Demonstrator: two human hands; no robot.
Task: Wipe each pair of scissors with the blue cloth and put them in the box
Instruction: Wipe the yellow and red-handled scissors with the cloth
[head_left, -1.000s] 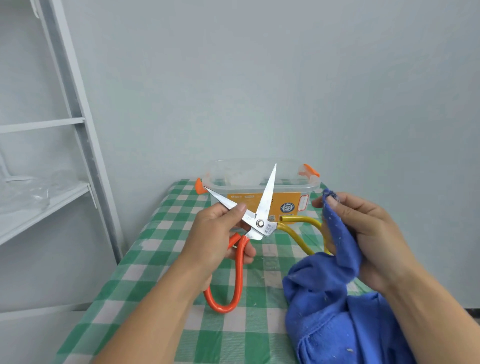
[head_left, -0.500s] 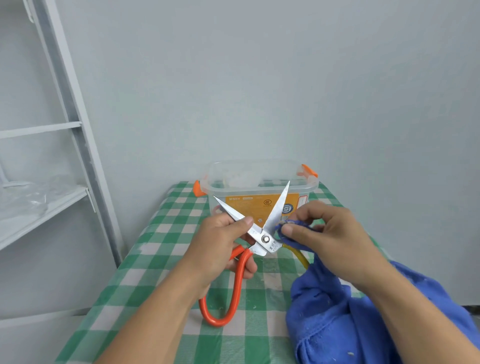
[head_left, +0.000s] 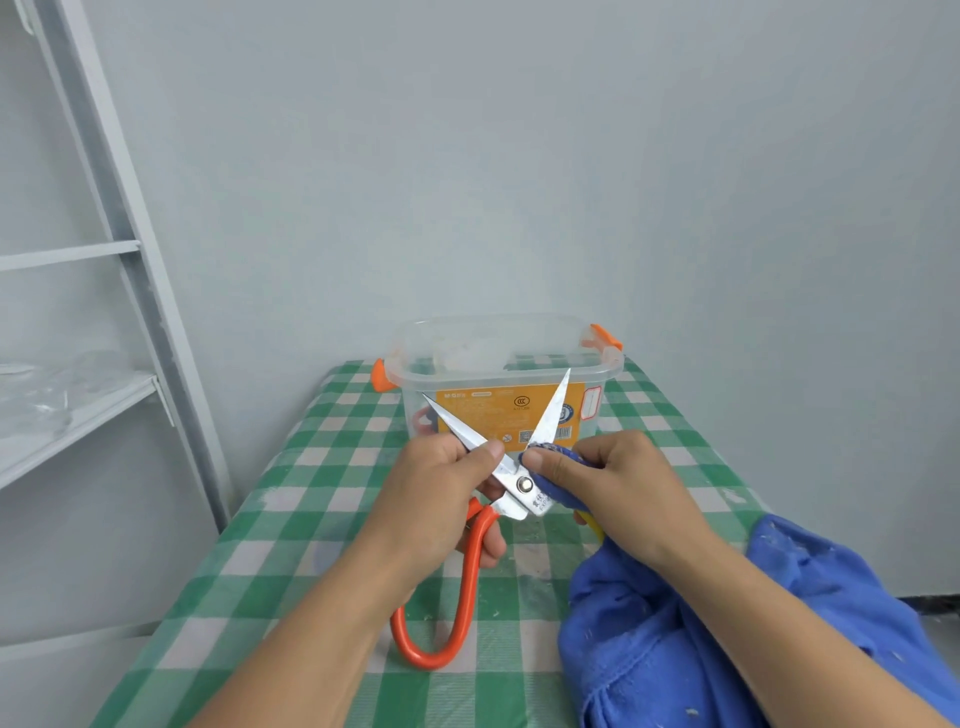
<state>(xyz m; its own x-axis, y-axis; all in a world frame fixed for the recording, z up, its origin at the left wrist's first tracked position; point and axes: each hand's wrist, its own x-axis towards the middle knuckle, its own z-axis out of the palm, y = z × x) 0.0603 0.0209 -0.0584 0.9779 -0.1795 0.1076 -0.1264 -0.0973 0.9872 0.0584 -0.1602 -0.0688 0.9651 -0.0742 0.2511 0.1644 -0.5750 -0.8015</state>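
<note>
My left hand (head_left: 441, 499) grips orange-handled scissors (head_left: 467, 571) near the pivot, blades spread open and pointing up. My right hand (head_left: 613, 488) pinches a fold of the blue cloth (head_left: 675, 639) around the base of the right blade. The rest of the cloth lies heaped on the table at the lower right. A clear plastic box (head_left: 498, 364) with orange latches and an orange label stands behind the blades, with something red dimly visible inside. A bit of yellow handle (head_left: 592, 525) of another pair of scissors shows under my right hand.
The green-and-white checked table (head_left: 291, 519) runs back to a grey wall. A white metal shelf frame (head_left: 130, 249) stands at the left, with clear plastic on its shelf.
My right hand has brought the cloth from the right onto the right blade and now pinches it near the pivot. The scissors have shifted slightly.
</note>
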